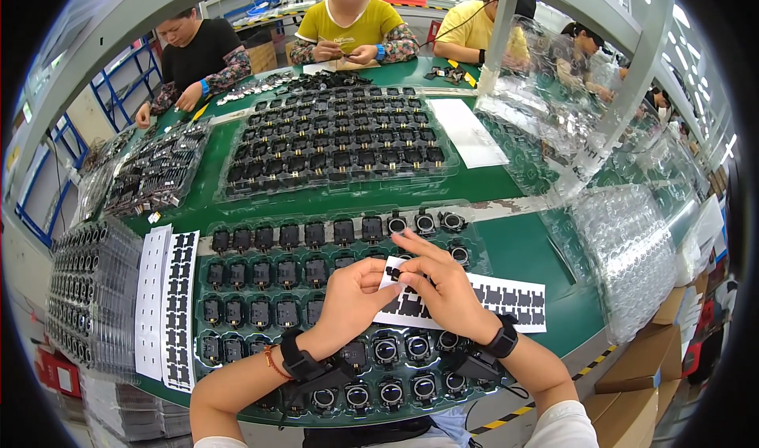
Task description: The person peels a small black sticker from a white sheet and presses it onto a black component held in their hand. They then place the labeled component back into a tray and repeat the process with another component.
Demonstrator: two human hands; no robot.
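Nearest, the left hand (352, 294) and right hand (443, 290) meet over a clear tray (261, 290) of small black parts, held close to the chest so the fine work sits right under the eyes; the left fingers (378, 278) are closed in a pinch on the edge of a white sticker sheet (506, 298) that lies across the tray's right side, and the right fingers (411, 274) pinch a small black sticker (393, 275) at that same edge, while the other right fingers stand spread; 2 more sticker sheets (166, 306) lie at the tray's left, within reach; beyond, a second filled tray (336, 143) rests on the green table (522, 246); empty clear trays (624, 250) lean stacked at the right; farthest, other people sit at the table's far side.
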